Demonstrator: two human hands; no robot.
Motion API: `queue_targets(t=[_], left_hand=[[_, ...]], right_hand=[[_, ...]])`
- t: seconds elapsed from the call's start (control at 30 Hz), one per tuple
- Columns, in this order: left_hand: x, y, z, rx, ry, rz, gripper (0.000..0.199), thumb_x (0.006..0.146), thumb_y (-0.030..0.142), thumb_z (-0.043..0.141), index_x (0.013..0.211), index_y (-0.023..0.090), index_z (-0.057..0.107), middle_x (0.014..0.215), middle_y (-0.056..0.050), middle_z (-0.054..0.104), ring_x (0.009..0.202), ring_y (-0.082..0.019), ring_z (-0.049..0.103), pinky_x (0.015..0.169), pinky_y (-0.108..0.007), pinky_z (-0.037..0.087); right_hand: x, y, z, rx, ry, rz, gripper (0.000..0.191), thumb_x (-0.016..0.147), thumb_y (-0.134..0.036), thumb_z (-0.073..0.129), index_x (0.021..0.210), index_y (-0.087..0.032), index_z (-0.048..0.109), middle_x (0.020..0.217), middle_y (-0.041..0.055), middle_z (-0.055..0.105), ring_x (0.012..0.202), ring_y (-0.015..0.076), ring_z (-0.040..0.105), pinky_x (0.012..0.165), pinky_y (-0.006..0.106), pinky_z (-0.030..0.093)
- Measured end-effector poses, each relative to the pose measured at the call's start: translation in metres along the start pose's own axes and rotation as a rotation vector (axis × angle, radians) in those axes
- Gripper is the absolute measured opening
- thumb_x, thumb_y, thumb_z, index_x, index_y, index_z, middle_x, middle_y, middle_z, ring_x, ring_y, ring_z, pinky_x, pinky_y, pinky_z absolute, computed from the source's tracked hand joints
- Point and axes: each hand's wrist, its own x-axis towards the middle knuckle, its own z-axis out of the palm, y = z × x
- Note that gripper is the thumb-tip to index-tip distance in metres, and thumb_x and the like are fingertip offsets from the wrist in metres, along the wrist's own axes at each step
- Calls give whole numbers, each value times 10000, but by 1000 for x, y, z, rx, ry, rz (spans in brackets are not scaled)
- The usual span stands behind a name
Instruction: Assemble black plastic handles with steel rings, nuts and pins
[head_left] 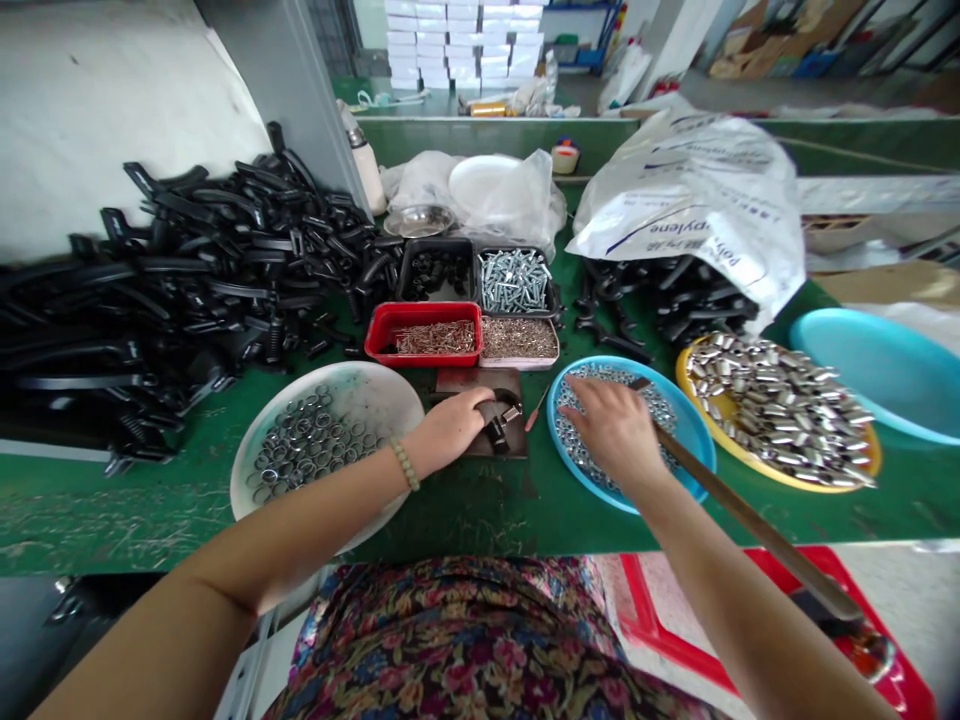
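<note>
- Green workbench, worn and scratched, in a workshop; stacked white boxes stand beyond it at the far side.
- Left hand: palm down on a black bracket that lies on a dark metal plate, fingers closed over the bracket. A small metal fitting shows at its right end.
- Right hand: fingers loosely spread, resting on steel hex nuts in a blue plate, no single nut clearly gripped.
- A long brown rod runs from beside the right hand toward the near right (what it is, I cannot tell).
- Near left: steel rings in a white plate.
- Far: a red tray of copper-coloured pins and a black tray of screws.
- Right: silver cylinders on a yellow plate.
- Far left: heaped black brackets.
</note>
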Motion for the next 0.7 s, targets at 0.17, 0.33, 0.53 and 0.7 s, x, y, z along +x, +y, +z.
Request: queue_targets(t=[0.17, 0.33, 0.53, 0.7], left_hand=[[-14, -14, 1, 170, 79, 182, 308, 873, 286, 508, 1134, 148, 594, 1196, -100, 568, 1143, -263, 474, 1027, -441, 362], [-18, -18, 1, 153, 95, 177, 399, 840, 275, 560, 1230, 193, 544, 1259, -117, 514, 1207, -258, 431, 1066, -498, 311], [-20, -22, 2, 140, 97, 157, 390, 836, 262, 561, 1221, 206, 550, 1274, -115, 495, 1214, -250, 432, 1082, -496, 284], [-18, -23, 5, 94, 109, 132, 427, 810, 272, 598, 1223, 191, 522, 1235, -99, 531, 1198, -242, 452, 1105, -483, 241]], right_hand=[[-37, 66, 8, -129, -221, 326, 420, 887, -363, 465, 1229, -121, 494, 999, 180, 639, 948, 332, 578, 762, 449, 435], [-28, 17, -12, 184, -161, 335, 367, 950, -330, 270, 1213, -172, 472, 995, 143, 667, 719, 248, 657, 578, 337, 466], [-3, -44, -43, 427, -193, 179, 315, 953, -317, 297, 1176, -213, 493, 924, 95, 701, 741, 237, 681, 560, 291, 459], [7, -52, -40, 366, -298, 163, 299, 949, -310, 325, 1179, -213, 491, 914, 89, 706, 681, 226, 679, 544, 285, 442]])
